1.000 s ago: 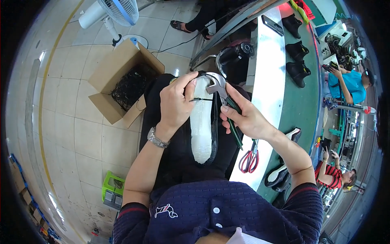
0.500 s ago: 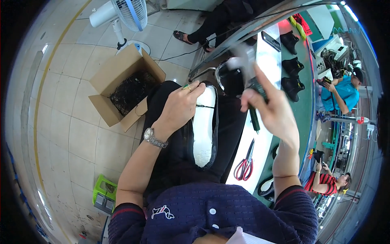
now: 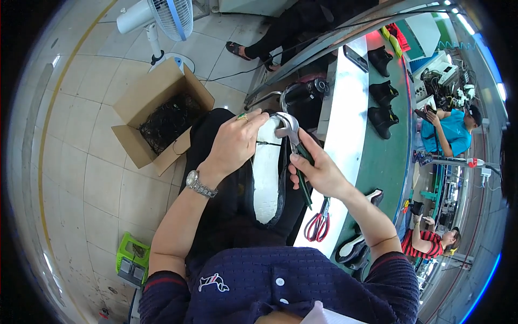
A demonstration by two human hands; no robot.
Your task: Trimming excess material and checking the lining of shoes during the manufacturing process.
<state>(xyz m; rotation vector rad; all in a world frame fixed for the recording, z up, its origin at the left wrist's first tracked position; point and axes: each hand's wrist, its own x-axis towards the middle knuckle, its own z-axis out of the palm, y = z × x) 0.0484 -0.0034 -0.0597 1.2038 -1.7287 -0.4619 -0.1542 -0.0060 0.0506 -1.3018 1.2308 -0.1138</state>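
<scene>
Across my lap lies a black shoe upper point(image 3: 281, 201) with its white sole side point(image 3: 266, 181) facing up. A thin dark cord point(image 3: 268, 143) crosses that white surface below the toe end. My left hand point(image 3: 235, 141) is closed on the shoe's toe edge from the left, fingers bent over the rim. In my right hand point(image 3: 318, 168) are metal lasting pincers point(image 3: 292, 131) with dark green handles, held from the right. The pincers' curved head rests at the shoe's toe, close to my left fingertips. Whether the jaws bite the material cannot be made out.
Right of my lap, red-handled scissors point(image 3: 317, 225) and a phone point(image 3: 356, 58) lie on a white ledge point(image 3: 345, 124). Several black shoes point(image 3: 383, 122) stand on the green belt point(image 3: 360, 174). An open carton point(image 3: 132, 141) of black material, a fan point(image 3: 167, 19) and a green basket point(image 3: 132, 254) are left.
My right hand has brought the pincers down and left from above the ledge onto the shoe's toe. My left hand stays on the toe edge.
</scene>
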